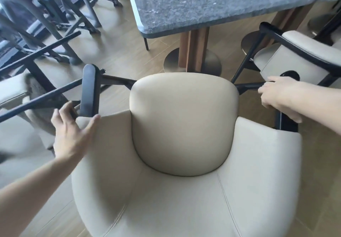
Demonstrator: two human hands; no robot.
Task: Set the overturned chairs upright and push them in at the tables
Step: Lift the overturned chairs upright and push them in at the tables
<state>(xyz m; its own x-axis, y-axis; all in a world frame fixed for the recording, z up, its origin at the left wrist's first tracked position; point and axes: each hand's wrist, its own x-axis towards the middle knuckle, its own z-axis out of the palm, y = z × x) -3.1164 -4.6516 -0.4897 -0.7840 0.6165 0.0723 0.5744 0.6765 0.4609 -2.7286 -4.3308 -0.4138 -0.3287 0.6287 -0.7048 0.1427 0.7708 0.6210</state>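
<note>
A cream upholstered armchair (184, 144) with black armrests stands upright right in front of me, its seat facing the grey stone table (203, 2). My right hand (278, 98) is closed over the chair's right black armrest. My left hand (72, 135) hovers with fingers spread just behind the left black armrest (89, 91), its thumb near the cream backrest edge. To the left, another cream chair (16, 96) lies overturned with its black legs pointing across the floor. A third cream chair (302, 55) sits at the right by the table.
The table rests on a wooden pedestal with a round metal base (212, 63). Grey bar stools (55, 15) crowd the far left. A second round base (251, 41) lies under the right chair. Wooden floor surrounds everything.
</note>
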